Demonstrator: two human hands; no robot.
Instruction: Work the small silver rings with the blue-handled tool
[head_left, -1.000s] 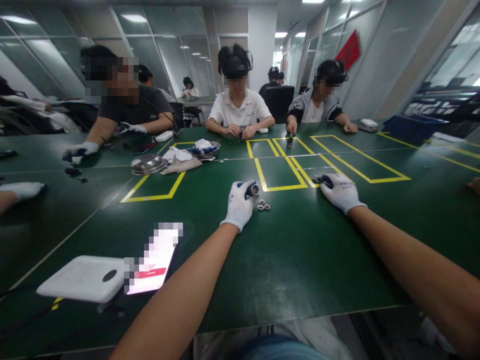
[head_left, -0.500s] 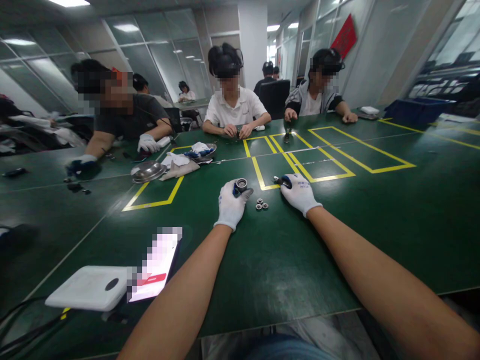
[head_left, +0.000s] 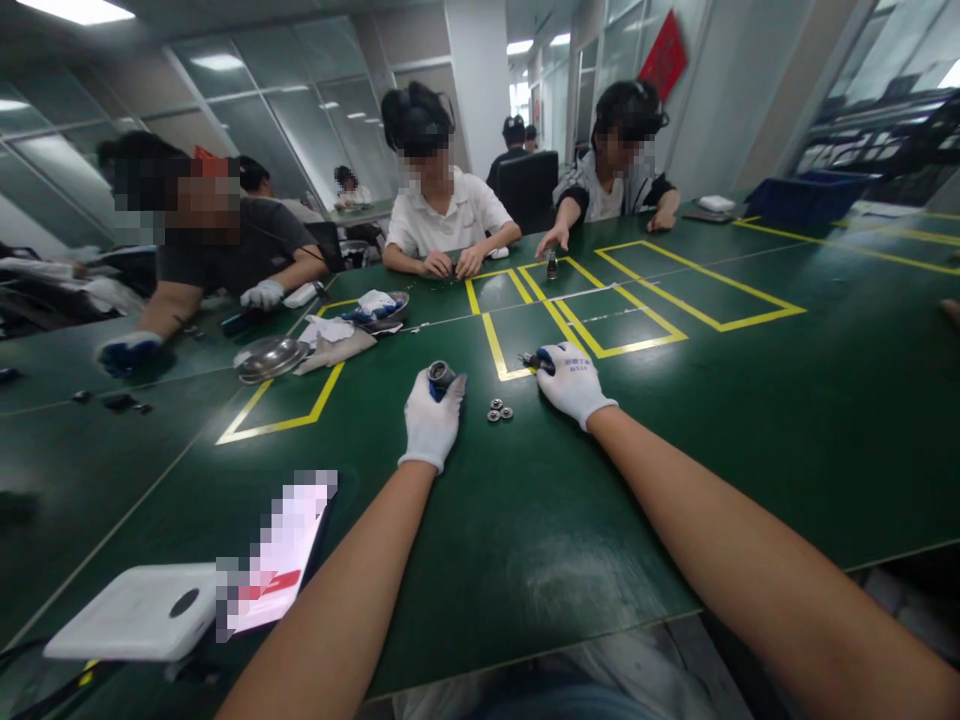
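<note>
My left hand (head_left: 429,425), in a white glove with blue on the finger side, is closed around a dark, hollow-ended metal cylinder (head_left: 441,376). The cylinder is tilted, its round end facing up. To the right, my gloved right hand (head_left: 576,385) grips a dark part with a shiny metal tip (head_left: 531,360) that points left; the fingers hide most of it, so its kind is unclear. Between both hands, three small round metal gear-like pieces (head_left: 496,411) lie close together on the green table (head_left: 525,530).
A phone (head_left: 281,560) and a white box with cables (head_left: 139,610) lie at the near left. Metal bowls (head_left: 270,358) and cloths (head_left: 337,352) stand farther off. Yellow tape (head_left: 645,347) marks the table. Co-workers sit opposite; a blue bin (head_left: 806,200) is at the far right.
My view has shifted, so most things appear farther left. The cylinder in my left hand has tipped over somewhat. A co-worker's hand at the far right has drawn off a small upright object.
</note>
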